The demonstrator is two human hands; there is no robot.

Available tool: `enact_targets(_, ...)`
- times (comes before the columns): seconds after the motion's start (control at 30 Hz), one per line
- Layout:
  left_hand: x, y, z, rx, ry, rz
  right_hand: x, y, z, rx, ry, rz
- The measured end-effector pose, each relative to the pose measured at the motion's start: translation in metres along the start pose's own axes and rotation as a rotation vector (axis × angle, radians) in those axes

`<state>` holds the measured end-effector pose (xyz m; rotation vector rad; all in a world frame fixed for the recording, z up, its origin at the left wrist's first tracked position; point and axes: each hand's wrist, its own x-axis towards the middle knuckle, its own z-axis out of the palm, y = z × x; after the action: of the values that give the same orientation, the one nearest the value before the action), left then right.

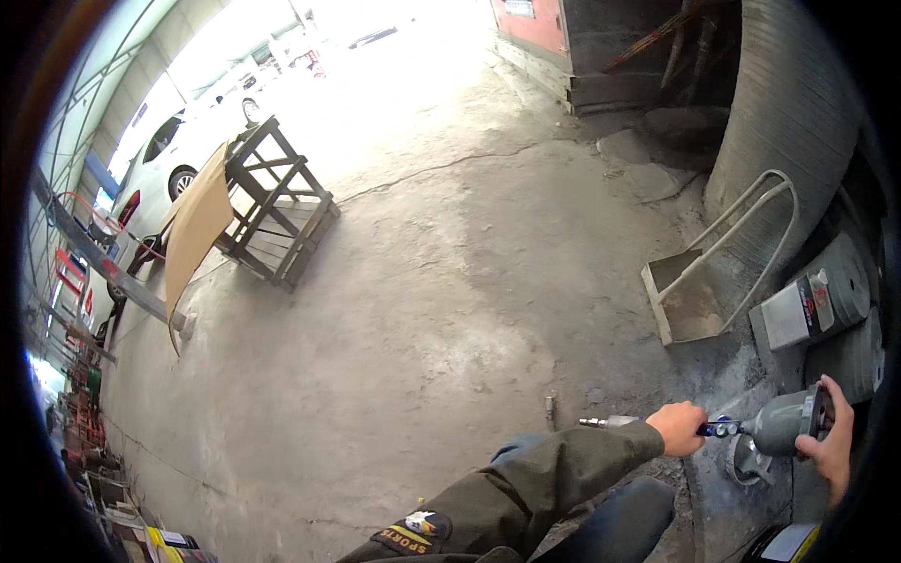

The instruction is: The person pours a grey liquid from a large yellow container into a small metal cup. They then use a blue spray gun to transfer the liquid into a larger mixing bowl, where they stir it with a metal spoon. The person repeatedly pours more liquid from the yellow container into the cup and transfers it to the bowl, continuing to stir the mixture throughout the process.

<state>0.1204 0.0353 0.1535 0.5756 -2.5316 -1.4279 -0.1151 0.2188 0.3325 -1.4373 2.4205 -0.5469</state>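
A spray gun with a grey cup and blue body lies sideways between my hands at the lower right. My left hand is closed around its handle, and a metal air fitting sticks out past the fist to the left. At the cup's far right end, my right hand grips the rim with thumb and fingers spread around it. Just beneath the cup stands a small paint-stained metal container. My dark green left sleeve crosses the bottom of the view.
A metal dustpan with a tall looped handle stands beyond my hands, beside a rectangular can. A thick column rises behind. On the concrete floor lies a small fitting. Farther left, a wooden stand holds a tan panel.
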Motion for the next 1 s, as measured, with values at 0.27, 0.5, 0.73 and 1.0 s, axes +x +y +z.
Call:
enact_targets(0.27,0.018,0.008,0.033,-0.059,0.112,-0.017,0.029,0.004,0.013,0.328,0.249,-0.065)
enact_targets(0.5,0.046,0.012,0.096,-0.44,0.198,0.153,0.015,0.047,0.18,1.261,0.078,0.269)
enact_targets(0.73,0.056,0.047,0.134,-0.833,0.069,0.288,0.013,0.038,0.182,0.88,0.26,0.206)
enact_targets(1.0,0.038,0.066,0.145,-0.296,-0.025,0.645,-0.034,0.13,0.159,0.907,0.508,0.405)
